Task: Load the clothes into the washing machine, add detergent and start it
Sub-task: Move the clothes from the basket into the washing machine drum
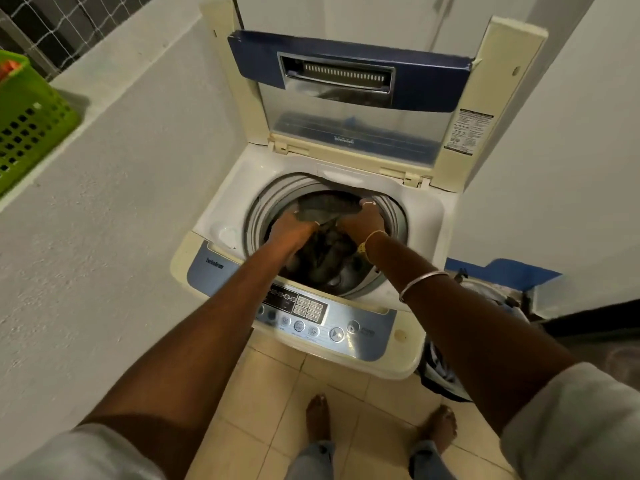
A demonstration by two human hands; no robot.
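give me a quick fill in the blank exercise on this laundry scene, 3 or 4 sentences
1. The lid of the washing machine stands ____.
2. Both the left hand and the right hand reach into the ____ and hold a dark garment.
3. The basket on the ledge at left is coloured ____.
4. The control panel lies on the machine's edge ____ to the person.

Missing words: open; drum; green; nearest

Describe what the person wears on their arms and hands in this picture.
Both arms are bare below pale grey short sleeves. The right arm carries a thin silver bangle and a gold wrist bracelet; a ring sits on the right hand. The left hand shows no jewellery.
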